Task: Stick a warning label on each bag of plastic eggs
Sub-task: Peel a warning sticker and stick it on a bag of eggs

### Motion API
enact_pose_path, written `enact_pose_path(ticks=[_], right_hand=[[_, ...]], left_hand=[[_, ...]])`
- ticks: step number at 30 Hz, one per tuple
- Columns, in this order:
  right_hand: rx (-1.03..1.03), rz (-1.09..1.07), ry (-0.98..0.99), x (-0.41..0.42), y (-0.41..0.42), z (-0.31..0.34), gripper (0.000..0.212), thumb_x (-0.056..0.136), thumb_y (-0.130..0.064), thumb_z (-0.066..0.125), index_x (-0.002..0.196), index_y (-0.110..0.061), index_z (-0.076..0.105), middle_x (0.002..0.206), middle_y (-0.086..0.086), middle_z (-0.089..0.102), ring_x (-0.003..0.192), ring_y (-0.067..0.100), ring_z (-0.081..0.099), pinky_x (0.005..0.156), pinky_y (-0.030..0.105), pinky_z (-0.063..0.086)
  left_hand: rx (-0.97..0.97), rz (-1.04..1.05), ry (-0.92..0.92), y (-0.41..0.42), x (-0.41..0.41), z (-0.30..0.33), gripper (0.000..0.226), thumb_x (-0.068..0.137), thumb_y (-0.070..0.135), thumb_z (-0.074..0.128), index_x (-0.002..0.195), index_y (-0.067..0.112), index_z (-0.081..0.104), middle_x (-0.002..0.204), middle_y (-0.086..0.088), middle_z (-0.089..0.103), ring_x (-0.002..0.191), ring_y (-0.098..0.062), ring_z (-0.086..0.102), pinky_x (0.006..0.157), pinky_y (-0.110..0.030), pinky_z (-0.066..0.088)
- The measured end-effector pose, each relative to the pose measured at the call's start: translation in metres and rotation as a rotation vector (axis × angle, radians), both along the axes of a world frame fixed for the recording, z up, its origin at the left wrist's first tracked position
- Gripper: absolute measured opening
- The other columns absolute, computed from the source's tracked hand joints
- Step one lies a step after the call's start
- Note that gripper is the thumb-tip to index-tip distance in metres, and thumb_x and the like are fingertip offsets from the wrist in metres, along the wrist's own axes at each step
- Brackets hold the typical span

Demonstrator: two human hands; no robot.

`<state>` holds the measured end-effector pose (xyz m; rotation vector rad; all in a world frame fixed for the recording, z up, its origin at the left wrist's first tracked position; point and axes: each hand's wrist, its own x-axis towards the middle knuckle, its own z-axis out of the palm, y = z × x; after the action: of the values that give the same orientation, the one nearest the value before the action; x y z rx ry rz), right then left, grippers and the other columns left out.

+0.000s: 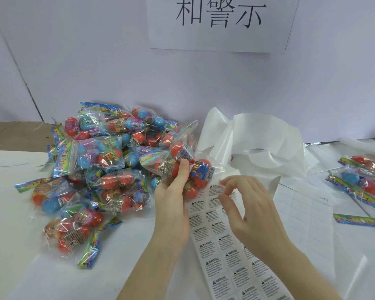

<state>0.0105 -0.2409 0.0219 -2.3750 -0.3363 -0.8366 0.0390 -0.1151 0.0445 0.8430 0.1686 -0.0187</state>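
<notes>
Left grip (171, 191): fingers curled round a light, crinkly, slippery egg bag (182, 161), held at its lower end.
Right grip (243, 204): thumb and forefinger pinched a thin, floppy warning label (223, 189) by its edge, just beside the bag.

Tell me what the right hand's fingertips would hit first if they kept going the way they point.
Probably the held bag of eggs in the left hand; the right hand points left toward it, though depth is unclear.

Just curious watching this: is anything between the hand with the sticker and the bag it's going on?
Nothing visible. The right hand pinches a label just beside the bag that the left hand holds up. Only open air over the label sheet separates them.
</notes>
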Motion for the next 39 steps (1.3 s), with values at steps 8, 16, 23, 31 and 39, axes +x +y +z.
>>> enact_pose_path(ticks=[8,16,23,31,39], right_hand=[[0.028,-0.008,0.058,-0.001,0.001,-0.001,0.025,0.083,-0.015,0.069,0.106,-0.009,0.065,0.098,-0.006,0.062,0.092,0.012,0.058,0.085,0.028,0.041],[0.028,-0.019,0.057,-0.001,0.001,0.0,0.016,0.078,0.001,0.071,0.085,-0.011,0.065,0.088,-0.005,0.067,0.083,0.019,0.063,0.083,0.017,0.037],[0.071,0.07,0.167,-0.003,0.001,0.0,0.031,0.09,-0.007,0.057,0.086,-0.033,0.042,0.097,-0.011,0.063,0.088,-0.003,0.052,0.081,0.01,0.034],[0.492,0.085,0.177,-0.005,0.0,0.009,0.042,0.08,-0.011,0.069,0.089,-0.032,0.034,0.092,-0.015,0.067,0.092,-0.003,0.06,0.079,0.008,0.041],[0.781,0.174,0.085,-0.005,-0.004,0.017,0.018,0.073,-0.021,0.062,0.076,-0.037,0.054,0.089,-0.011,0.065,0.082,0.005,0.058,0.074,0.017,0.042]], left_hand=[[0.011,0.015,-0.004,0.001,0.0,0.003,0.027,0.069,0.029,0.065,0.084,0.007,0.068,0.075,-0.004,0.074,0.064,-0.011,0.07,0.055,-0.02,0.054],[0.011,0.002,-0.022,-0.001,-0.002,0.002,0.036,0.068,0.03,0.065,0.093,0.005,0.067,0.081,-0.005,0.075,0.07,-0.013,0.071,0.057,-0.021,0.055],[0.072,0.044,-0.007,-0.001,-0.001,0.002,0.035,0.066,0.034,0.066,0.089,0.008,0.068,0.079,-0.004,0.075,0.068,-0.013,0.071,0.055,-0.021,0.054],[0.317,0.191,-0.07,0.001,0.001,-0.001,0.01,0.078,0.024,0.069,0.073,0.015,0.067,0.059,0.008,0.066,0.049,0.003,0.055,0.048,-0.009,0.045],[0.389,0.18,-0.167,0.001,-0.001,0.003,0.01,0.066,0.026,0.07,0.069,0.018,0.065,0.058,0.01,0.069,0.052,0.001,0.062,0.049,-0.01,0.046]])
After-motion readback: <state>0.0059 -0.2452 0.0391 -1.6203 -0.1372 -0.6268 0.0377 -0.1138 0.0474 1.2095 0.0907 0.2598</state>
